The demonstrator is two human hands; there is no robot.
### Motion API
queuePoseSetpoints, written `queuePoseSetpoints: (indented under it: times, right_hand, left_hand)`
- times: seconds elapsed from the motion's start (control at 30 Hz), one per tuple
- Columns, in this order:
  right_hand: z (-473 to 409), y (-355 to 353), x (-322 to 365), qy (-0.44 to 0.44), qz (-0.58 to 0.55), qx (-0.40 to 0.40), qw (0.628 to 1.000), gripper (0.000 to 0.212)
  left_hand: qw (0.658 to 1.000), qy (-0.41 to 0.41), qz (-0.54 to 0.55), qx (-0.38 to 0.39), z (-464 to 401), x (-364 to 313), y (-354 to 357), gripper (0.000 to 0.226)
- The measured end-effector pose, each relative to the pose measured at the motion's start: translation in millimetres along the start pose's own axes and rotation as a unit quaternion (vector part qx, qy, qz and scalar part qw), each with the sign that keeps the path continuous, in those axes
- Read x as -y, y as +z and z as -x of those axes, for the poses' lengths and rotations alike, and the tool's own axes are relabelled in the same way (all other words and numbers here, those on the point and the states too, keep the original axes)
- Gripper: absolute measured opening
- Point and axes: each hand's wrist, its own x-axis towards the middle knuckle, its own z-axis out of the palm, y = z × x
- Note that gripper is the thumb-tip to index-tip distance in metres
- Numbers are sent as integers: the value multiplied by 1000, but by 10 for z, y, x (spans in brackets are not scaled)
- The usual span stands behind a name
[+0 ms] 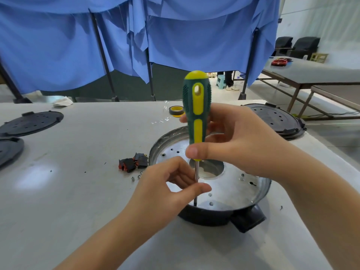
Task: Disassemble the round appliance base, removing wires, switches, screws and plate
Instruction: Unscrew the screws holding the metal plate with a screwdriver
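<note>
The round appliance base (pixel 261 190) sits on the white table, with a silver metal plate (pixel 231 184) inside it that has a centre hole and several small holes. A green and yellow screwdriver (pixel 197 106) stands upright, its tip down on the plate's near edge. My right hand (pixel 233 141) grips the handle. My left hand (pixel 171 188) pinches the metal shaft between thumb and fingers. Red and black switches (pixel 132 162) lie left of the base, with small silver screws (pixel 132 179) next to them.
Black round covers lie at the left (pixel 31 122), the far left edge (pixel 9 151) and the back right (pixel 276 119). A roll of yellow tape (pixel 176 110) rests behind the base. Blue curtains hang beyond the table. Another table (pixel 311 73) stands at right.
</note>
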Motion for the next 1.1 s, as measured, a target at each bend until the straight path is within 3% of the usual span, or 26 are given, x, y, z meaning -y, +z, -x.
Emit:
queuePoseSetpoints:
  times: [0.13,0.2,0.3,0.43,0.53,0.63,0.77,0.83,1.0,1.1]
  right_hand:
    - [19,-66,-13,2,-98,70,993,46]
    - [25,-89,-16,11,-131,97,987,47]
    - [0,-63,-31,18,-61,60,996,49]
    - [-7,-18,-48,15,-7,-8,1000,37]
    - [13,-61,-59,7,-74,42,996,32]
    - [28,-89,-45,19,-106,75,991,41]
    - [-1,-25,-44,13,-6,22,1000,44]
    - [-6,-19,-61,12,-9,2,1000,42]
    - [29,-76,-57,16,-104,73,992,46]
    - [15,-49,-62,26,-41,57,997,52]
  left_hand:
    - [999,10,8,51,2,-4,-20,10]
    - [997,14,22,68,10,-5,-35,17]
    - [998,4,25,49,0,1,-30,10]
    - [1000,-5,12,15,-21,16,-31,22]
    - [998,-1,14,62,-10,3,-42,11]
    - [997,4,22,77,-4,4,-55,15]
    - [999,-4,11,31,-23,2,-47,17]
    - [1000,-3,8,27,-24,2,-52,20]
    - [996,1,24,82,-3,-9,-87,17]
    - [998,-4,29,51,-10,-6,-73,12]
